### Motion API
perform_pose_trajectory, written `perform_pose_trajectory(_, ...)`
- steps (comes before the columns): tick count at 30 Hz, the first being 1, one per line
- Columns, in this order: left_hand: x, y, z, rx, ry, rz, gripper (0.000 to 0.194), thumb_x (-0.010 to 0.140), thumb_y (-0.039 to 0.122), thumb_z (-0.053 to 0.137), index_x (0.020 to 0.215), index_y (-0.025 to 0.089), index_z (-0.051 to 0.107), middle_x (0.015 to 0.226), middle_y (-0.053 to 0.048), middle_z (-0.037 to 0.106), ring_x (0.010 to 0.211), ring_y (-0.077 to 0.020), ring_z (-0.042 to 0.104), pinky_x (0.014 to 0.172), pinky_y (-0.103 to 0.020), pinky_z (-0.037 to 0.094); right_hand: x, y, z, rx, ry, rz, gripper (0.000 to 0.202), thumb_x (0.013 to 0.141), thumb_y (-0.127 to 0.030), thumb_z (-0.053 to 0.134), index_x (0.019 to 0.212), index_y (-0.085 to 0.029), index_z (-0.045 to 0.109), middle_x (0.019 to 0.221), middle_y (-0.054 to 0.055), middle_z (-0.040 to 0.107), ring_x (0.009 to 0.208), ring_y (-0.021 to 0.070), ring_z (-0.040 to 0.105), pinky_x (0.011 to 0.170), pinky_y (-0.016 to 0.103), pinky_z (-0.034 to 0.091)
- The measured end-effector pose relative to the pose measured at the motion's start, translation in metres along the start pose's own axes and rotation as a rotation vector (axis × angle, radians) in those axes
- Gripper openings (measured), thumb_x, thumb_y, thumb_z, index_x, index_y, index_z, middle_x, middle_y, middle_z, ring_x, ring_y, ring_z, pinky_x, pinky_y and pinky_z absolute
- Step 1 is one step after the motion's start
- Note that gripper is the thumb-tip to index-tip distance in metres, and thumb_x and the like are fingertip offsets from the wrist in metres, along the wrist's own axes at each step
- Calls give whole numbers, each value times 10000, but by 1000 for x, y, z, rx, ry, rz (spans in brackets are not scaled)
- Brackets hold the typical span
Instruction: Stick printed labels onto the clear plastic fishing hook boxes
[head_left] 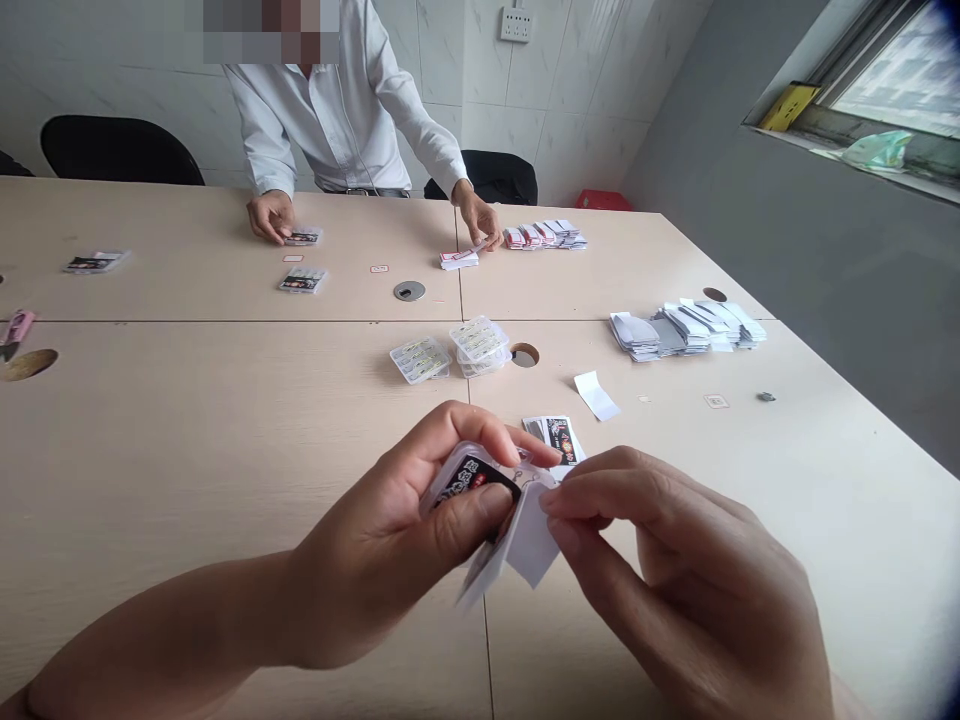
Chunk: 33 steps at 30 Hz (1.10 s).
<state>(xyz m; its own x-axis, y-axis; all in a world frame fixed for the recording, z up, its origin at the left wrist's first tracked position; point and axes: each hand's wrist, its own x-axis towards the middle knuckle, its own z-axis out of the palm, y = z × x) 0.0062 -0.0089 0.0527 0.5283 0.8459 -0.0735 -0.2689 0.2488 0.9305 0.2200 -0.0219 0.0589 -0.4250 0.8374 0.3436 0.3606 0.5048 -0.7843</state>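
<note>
My left hand (pixel 420 530) grips a small clear plastic case (pixel 454 465) with a black printed card (pixel 469 480) at its face, the thumb pressing on the card. A folded white paper slip (pixel 534 540) hangs at the case's right side. My right hand (pixel 675 560) pinches the slip's upper edge between thumb and fingers. Just behind the hands lies a pile of black printed cards (pixel 559 438), partly hidden by my fingers. Beyond them, several clear cases (pixel 480 340) with small items inside are stacked on the table.
Across the table (pixel 187 420) a person in a white shirt (pixel 337 110) handles a case (pixel 304 237) and paper slips (pixel 459 260). Bundles of folded white papers (pixel 690 330) lie at right, near one loose slip (pixel 596 396). A round cable hole (pixel 525 355) opens beside the stacked cases.
</note>
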Motion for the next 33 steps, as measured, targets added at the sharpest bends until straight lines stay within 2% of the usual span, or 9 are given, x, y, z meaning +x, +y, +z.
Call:
perform_pose_trajectory(4,1,-1,0,-34,-8,50,39,1010,343,585,1024,314,607,1261,53,643,1097,-147,638,896,-232,492,-3,0,-4,-68,-8,-13,352,857,-33,648,1104,-281,611,929,-38,683,846,111,642,796,212,525)
perform_pose_trajectory(7,0,-1,0,-47,-6,44,41,1008,289,598,1021,323,615,1268,67,650,1112,-131,642,906,-216,493,-6,0,-7,-121,-5,-15,324,879,-91,674,1141,-271,609,985,-9,692,940,143,647,849,241,533)
perform_pose_trajectory(10,-2,0,-1,-62,0,61,104,990,223,626,1020,323,626,1246,64,668,1076,-104,647,884,-181,491,-6,-1,-9,-154,-7,-21,240,920,-117,650,1099,-271,607,951,-7,683,872,129,648,784,228,539)
perform_pose_trajectory(18,-3,4,3,-66,4,100,97,947,344,683,1022,294,647,1216,23,678,987,-128,680,846,-210,520,-2,0,-13,-222,-74,-69,253,942,-119,611,1140,-276,585,962,5,685,841,126,665,743,216,561)
perform_pose_trajectory(24,-4,6,3,-82,21,84,49,956,259,677,997,285,668,1182,41,705,1110,-104,659,915,-164,508,-8,3,-14,-236,-105,-59,269,941,-137,616,1166,-282,589,1016,4,700,954,133,679,852,216,561)
perform_pose_trajectory(33,-3,5,5,-102,-4,145,60,975,242,647,1031,254,665,1175,5,684,1093,-111,648,935,-177,507,-8,5,-9,-276,-91,-30,183,947,-191,610,1107,-278,626,995,25,719,888,159,699,782,254,590)
